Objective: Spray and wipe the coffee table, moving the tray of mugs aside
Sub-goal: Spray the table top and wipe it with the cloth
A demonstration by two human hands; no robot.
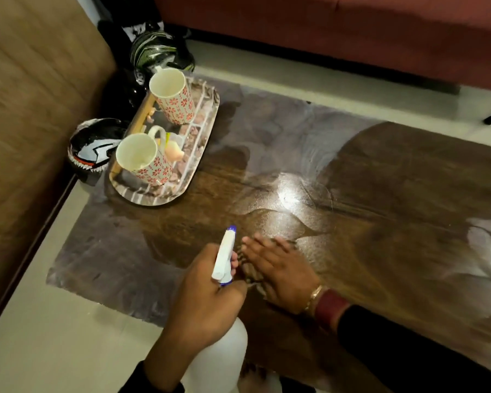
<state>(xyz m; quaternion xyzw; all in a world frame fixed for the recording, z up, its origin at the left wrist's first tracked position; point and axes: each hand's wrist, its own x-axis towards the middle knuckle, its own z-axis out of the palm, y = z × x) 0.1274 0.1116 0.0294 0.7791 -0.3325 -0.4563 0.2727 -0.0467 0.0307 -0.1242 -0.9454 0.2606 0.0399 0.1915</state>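
Observation:
The glossy brown coffee table [380, 194] fills the middle of the view, with wet streaks and a bright glare spot. At its far left end stands the oval tray [153, 201], which holds two white mugs with red flower patterns [173, 97] [145, 160]. My left hand [201, 302] grips a white spray bottle [224, 256], its blue nozzle pointing out over the table. Right beside it, my right hand [281, 273] lies flat and blurred on a dark checked cloth [248, 272], pressing it against the near part of the tabletop.
A brown sofa [26, 109] runs along the left and a red sofa [352, 29] along the back. Two helmets [159, 52] [94, 148] sit on the floor by the table's far left corner, close to the tray. Pale floor surrounds the table.

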